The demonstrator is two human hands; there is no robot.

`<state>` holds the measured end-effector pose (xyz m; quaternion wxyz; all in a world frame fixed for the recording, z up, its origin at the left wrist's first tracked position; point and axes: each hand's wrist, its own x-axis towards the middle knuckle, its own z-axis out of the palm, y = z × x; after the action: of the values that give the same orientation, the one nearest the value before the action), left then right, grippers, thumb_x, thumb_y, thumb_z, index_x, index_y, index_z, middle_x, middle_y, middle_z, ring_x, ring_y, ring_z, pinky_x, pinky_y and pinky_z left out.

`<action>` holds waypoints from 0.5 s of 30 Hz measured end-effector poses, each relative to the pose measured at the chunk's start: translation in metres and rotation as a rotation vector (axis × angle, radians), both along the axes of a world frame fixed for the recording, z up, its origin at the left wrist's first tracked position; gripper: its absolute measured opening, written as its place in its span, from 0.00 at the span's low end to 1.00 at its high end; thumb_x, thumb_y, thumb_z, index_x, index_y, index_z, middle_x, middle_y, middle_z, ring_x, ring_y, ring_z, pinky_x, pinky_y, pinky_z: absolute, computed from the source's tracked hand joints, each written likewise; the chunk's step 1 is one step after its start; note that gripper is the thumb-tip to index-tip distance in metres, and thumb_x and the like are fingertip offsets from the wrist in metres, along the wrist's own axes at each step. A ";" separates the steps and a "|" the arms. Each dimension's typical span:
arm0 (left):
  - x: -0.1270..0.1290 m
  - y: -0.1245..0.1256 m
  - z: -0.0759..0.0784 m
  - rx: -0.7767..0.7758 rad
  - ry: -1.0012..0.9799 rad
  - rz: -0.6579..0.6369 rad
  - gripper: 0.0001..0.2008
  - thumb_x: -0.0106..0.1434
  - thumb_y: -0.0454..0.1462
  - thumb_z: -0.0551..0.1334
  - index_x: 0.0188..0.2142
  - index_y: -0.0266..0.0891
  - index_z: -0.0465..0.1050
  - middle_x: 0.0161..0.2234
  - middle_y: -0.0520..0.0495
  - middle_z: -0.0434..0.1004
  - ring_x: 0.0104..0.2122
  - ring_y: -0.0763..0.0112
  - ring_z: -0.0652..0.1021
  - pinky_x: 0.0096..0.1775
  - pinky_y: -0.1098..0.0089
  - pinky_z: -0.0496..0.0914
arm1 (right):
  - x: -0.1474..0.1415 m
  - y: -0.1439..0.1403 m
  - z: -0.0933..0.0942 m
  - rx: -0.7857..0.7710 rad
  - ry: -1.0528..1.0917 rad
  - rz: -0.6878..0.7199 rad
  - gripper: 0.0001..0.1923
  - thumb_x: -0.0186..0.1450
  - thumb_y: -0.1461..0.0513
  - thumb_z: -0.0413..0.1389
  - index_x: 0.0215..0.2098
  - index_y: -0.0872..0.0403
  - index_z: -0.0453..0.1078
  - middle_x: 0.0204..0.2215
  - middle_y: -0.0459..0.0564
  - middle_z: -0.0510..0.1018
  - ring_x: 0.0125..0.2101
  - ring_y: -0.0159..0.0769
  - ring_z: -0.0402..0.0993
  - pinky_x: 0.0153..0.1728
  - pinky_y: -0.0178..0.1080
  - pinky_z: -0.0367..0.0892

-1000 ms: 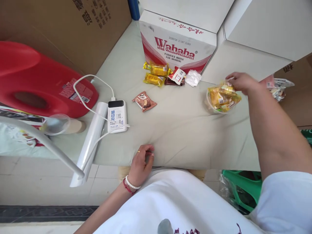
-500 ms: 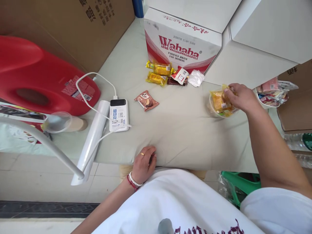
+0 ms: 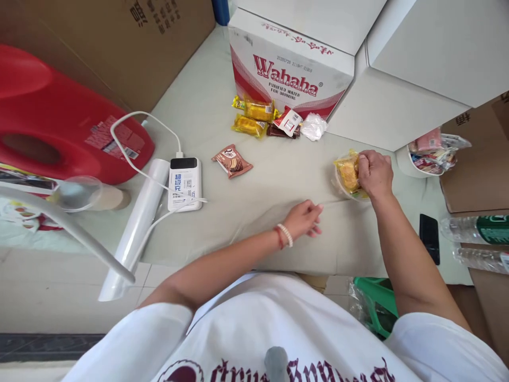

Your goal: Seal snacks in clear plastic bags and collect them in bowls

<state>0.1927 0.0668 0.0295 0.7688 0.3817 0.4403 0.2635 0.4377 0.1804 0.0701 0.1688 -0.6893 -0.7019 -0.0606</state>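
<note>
My right hand (image 3: pixel 376 172) is closed at the right side of a small clear plastic bowl (image 3: pixel 340 183), against a yellow-wrapped snack cake (image 3: pixel 350 172) that fills the bowl. Its fingertips are partly hidden. My left hand (image 3: pixel 304 218) hovers over the table to the left of the bowl, empty, with its fingers loosely bent and apart. A brown snack packet (image 3: pixel 233 161) lies alone on the cloth. Farther back are yellow-wrapped cakes (image 3: pixel 256 116), a red and white packet (image 3: pixel 288 121) and a crumpled clear wrapper (image 3: pixel 314 127).
A Wahaha carton (image 3: pixel 290 74) stands at the back. On the left are a red jug (image 3: pixel 75 122), a power bank (image 3: pixel 185 183) with a white cable, a plastic roll (image 3: pixel 135 228) and a cup (image 3: pixel 113 196). On the right are a packet-filled tub (image 3: pixel 413 166), a phone (image 3: pixel 429 239) and bottles (image 3: pixel 461 231).
My left hand has left the table's front edge and moved forward and right, toward the bowl. My right hand's fingers have curled more tightly at the bowl. The view has shifted slightly right.
</note>
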 end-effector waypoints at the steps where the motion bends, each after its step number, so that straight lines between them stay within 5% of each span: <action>1: 0.022 0.015 0.002 -0.108 -0.032 -0.002 0.23 0.66 0.58 0.61 0.37 0.41 0.61 0.30 0.51 0.71 0.25 0.70 0.80 0.27 0.70 0.75 | 0.001 -0.001 0.001 -0.014 0.007 0.015 0.21 0.74 0.55 0.42 0.47 0.53 0.76 0.43 0.58 0.81 0.44 0.50 0.71 0.51 0.49 0.62; 3: 0.060 0.039 0.006 -0.213 -0.093 0.055 0.22 0.67 0.56 0.61 0.41 0.40 0.62 0.30 0.50 0.71 0.27 0.67 0.80 0.32 0.64 0.79 | 0.001 -0.003 0.003 -0.042 0.021 0.037 0.20 0.72 0.56 0.43 0.48 0.52 0.76 0.43 0.57 0.82 0.45 0.50 0.71 0.51 0.49 0.64; 7: 0.102 0.065 0.011 -0.144 -0.077 0.230 0.10 0.72 0.42 0.58 0.47 0.39 0.65 0.39 0.44 0.76 0.31 0.68 0.81 0.37 0.64 0.80 | 0.003 -0.008 0.008 -0.074 0.044 0.090 0.20 0.70 0.57 0.46 0.51 0.51 0.75 0.45 0.56 0.82 0.49 0.52 0.71 0.49 0.49 0.66; 15: 0.101 0.073 0.000 0.015 0.041 0.258 0.14 0.68 0.36 0.58 0.52 0.34 0.67 0.52 0.31 0.75 0.39 0.57 0.84 0.35 0.65 0.78 | 0.016 -0.021 0.026 -0.221 -0.066 0.130 0.19 0.65 0.59 0.49 0.48 0.50 0.78 0.42 0.56 0.83 0.48 0.55 0.72 0.44 0.49 0.66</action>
<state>0.2934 0.1393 0.0292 0.7166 0.3328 0.4994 0.3556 0.4536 0.1592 0.0961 0.0722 -0.6545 -0.7526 0.0051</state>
